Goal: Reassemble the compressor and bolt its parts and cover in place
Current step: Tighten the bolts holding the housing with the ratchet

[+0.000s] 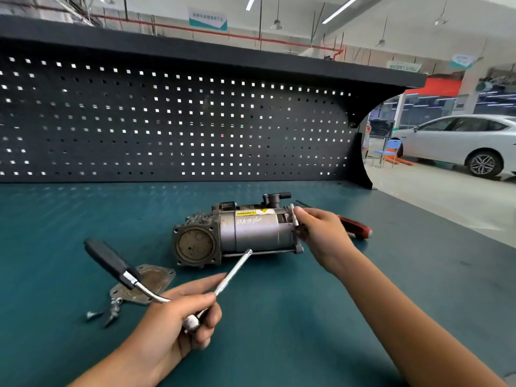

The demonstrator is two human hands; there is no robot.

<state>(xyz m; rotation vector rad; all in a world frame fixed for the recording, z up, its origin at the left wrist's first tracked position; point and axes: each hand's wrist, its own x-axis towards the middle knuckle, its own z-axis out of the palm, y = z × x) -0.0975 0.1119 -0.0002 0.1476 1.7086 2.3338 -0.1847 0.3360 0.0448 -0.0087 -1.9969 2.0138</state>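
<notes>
The grey compressor lies on its side in the middle of the green bench, its round open end facing front left. My right hand grips the metal part at its right end. My left hand holds a ratchet wrench at its head; the black handle points back left and a thin extension bar reaches toward the compressor's lower front edge. A flat cover plate lies under the ratchet handle, with several loose bolts just in front of it.
A red-handled tool lies behind my right hand. The green bench ends at a black pegboard wall at the back. Past the bench's right edge is a workshop floor with a white car.
</notes>
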